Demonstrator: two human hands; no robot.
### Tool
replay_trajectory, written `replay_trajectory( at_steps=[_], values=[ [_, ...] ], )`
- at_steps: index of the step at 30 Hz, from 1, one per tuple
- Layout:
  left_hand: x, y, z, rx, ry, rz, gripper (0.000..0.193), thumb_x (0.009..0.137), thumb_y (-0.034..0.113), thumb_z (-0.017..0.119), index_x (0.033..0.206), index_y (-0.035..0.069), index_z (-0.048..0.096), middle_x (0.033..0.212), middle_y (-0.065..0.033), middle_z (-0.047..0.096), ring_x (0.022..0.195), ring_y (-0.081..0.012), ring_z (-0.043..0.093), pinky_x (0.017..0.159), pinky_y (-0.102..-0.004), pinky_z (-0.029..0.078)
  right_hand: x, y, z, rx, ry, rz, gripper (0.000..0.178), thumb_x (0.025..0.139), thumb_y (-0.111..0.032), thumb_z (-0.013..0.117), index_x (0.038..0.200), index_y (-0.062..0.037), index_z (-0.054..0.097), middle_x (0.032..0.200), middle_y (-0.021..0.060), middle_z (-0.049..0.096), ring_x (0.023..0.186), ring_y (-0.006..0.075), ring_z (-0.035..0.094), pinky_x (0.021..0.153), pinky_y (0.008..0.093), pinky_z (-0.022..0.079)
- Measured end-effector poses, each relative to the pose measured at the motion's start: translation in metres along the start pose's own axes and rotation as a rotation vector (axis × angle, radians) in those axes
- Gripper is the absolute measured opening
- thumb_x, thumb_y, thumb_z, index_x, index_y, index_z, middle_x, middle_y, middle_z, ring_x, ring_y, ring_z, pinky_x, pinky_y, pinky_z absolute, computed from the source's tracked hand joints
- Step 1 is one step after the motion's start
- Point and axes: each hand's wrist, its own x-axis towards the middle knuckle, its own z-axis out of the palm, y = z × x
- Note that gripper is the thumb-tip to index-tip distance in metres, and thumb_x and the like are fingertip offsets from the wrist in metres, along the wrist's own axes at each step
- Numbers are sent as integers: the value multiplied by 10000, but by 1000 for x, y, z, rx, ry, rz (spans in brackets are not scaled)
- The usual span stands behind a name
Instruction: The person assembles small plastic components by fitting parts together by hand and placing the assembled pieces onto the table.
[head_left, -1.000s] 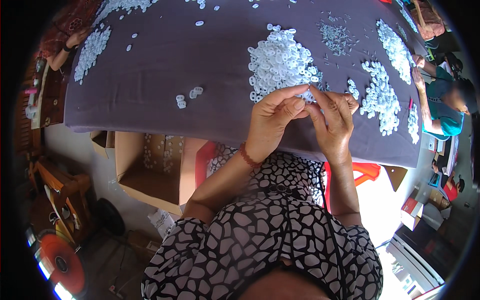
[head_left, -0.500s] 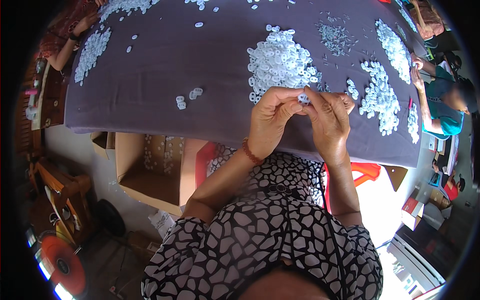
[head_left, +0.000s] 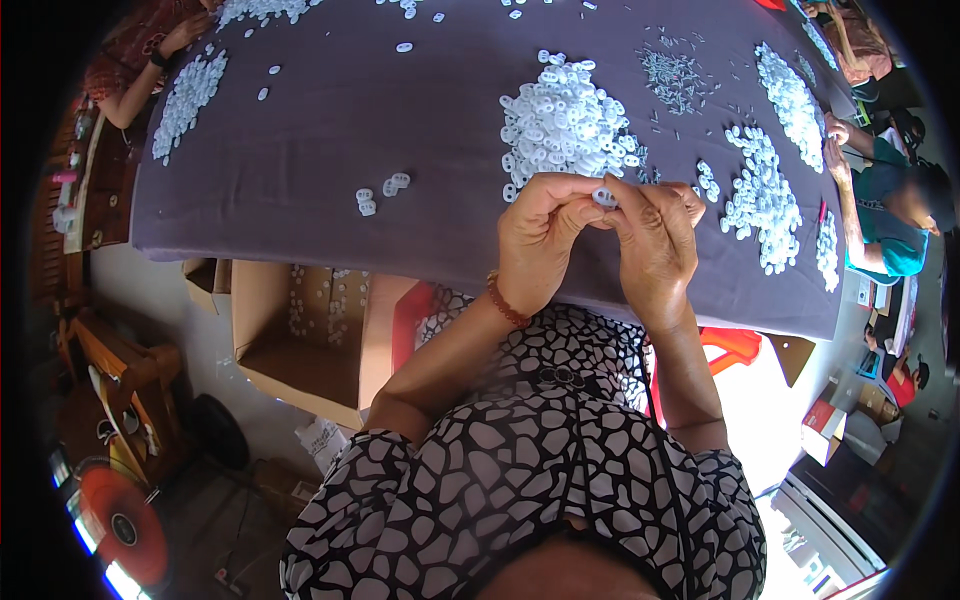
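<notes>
Between my two hands is a small white oval plastic piece with holes, just over the near edge of the cloth-covered table. My left hand pinches it with thumb and forefinger from the left. From the right, my right hand closes its thumb and fingertips on the same piece; its other fingers are curled, and anything inside them is hidden. Right behind my hands rises a large heap of like white pieces. Farther back to the right lie scattered small grey metal pins or screws; which they are I cannot tell.
A few joined white pieces lie left on the dark tablecloth. More heaps lie at the right. Below the left table edge stands an open cardboard box with white pieces inside. People's hands work at the far sides.
My hands stay in nearly the same place, still pinching the white piece, which seems slightly turned. The whole view has shifted a little.
</notes>
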Motion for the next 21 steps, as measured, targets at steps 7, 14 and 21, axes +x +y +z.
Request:
replay_trajectory(
  at_steps=[7, 14, 21],
  values=[
    [-1, 3, -2, 114, -7, 76, 170, 933, 65, 572, 1080, -21, 574, 963, -85, 635, 839, -122, 640, 761, -247, 540, 3, -6, 0, 32, 4, 9, 375, 636, 42, 748, 998, -45, 705, 906, 24, 583, 845, 204, 500, 750, 306, 416],
    [-5, 1, 0, 110, 2, 82, 169, 928, 50, 572, 1082, -19, 578, 969, -92, 636, 847, -126, 643, 762, -249, 542, -2, -6, 0, -3, 6, 8, 395, 621, 39, 750, 1005, -44, 705, 903, 26, 579, 857, 207, 498, 763, 302, 417],
    [-3, 9, 1, -116, 49, -143, 158, 929, 23, 571, 1078, -27, 573, 971, -95, 646, 860, -128, 644, 773, -256, 548, 4, -5, -6, -62, -39, -37, 413, 630, -7, 764, 1034, -57, 699, 878, 4, 595, 843, 173, 521, 808, 311, 400]
  ],
)
